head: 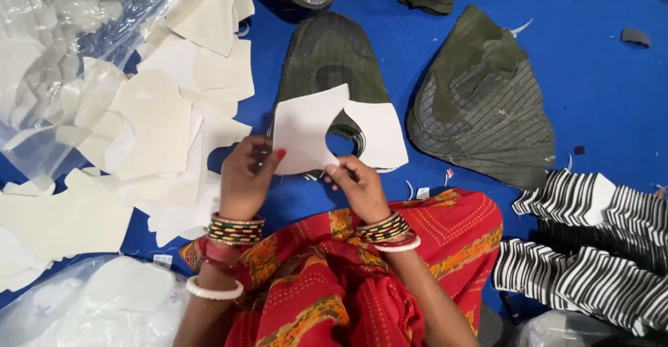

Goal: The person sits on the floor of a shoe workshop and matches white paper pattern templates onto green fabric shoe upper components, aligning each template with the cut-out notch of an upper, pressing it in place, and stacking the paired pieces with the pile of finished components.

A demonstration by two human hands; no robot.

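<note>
Above a person's red-clad lap, at the near middle of the blue floor, both hands pinch a white cutout point(334, 135), its long axis running left to right. The left hand point(245, 178) grips its left lower edge, the right hand point(358, 183) its lower middle, equally near. Just beyond lies a dark green stack point(327, 58); white pieces point(174, 110) are heaped to the left.
</note>
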